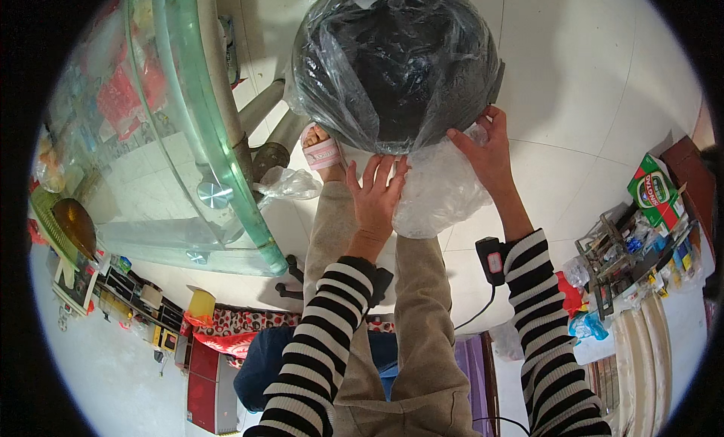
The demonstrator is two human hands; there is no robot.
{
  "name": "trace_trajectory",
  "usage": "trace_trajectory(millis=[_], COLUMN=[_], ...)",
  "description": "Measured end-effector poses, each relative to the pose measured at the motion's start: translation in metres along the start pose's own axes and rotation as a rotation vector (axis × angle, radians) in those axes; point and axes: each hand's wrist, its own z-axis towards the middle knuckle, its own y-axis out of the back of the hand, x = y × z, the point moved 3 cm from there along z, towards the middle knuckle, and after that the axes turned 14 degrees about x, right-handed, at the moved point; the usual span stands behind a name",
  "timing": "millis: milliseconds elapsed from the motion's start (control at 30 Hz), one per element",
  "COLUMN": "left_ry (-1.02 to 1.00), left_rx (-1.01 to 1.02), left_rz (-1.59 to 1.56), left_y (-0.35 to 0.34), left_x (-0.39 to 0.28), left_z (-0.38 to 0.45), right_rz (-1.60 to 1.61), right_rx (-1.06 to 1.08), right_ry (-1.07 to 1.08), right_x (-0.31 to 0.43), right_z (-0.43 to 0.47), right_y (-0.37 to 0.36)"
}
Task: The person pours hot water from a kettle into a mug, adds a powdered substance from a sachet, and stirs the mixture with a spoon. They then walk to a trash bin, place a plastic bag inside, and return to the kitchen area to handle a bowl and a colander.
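Note:
A round dark bin stands on the floor before me, with a clear plastic liner spread inside and over its rim. A bunched part of clear plastic bag hangs outside the near rim, above my legs. My right hand grips this plastic at the near right rim, its thumb towards the bin. At the near rim, just left of the bunched plastic, is my left hand. Its fingers are apart and their tips reach the liner's edge; I see nothing held in them.
Close on the left is a glass table with metal legs. A knotted plastic bag hangs near its edge. My slippered foot is beside the bin. At right, a cluttered rack stands near a green box.

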Motion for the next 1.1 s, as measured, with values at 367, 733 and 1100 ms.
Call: trace_trajectory(millis=[367, 733, 1100], left_ry=[0.088, 0.399, 0.649], left_rx=[0.055, -0.274, -0.029], left_rz=[-0.435, -1.604, -0.947], left_y=[-0.017, -0.001, 0.057], left_x=[0.012, 0.046, 0.051], left_z=[-0.001, 0.033, 0.066], right_rz=[-0.071, -0.059, -0.079], right_rx=[-0.179, -0.287, -0.293], right_ry=[0.043, 0.140, 0.108], right_x=[-0.011, -0.006, -0.009], right_z=[0.002, 0.010, 0.012], right_y=[-0.011, -0.020, -0.018])
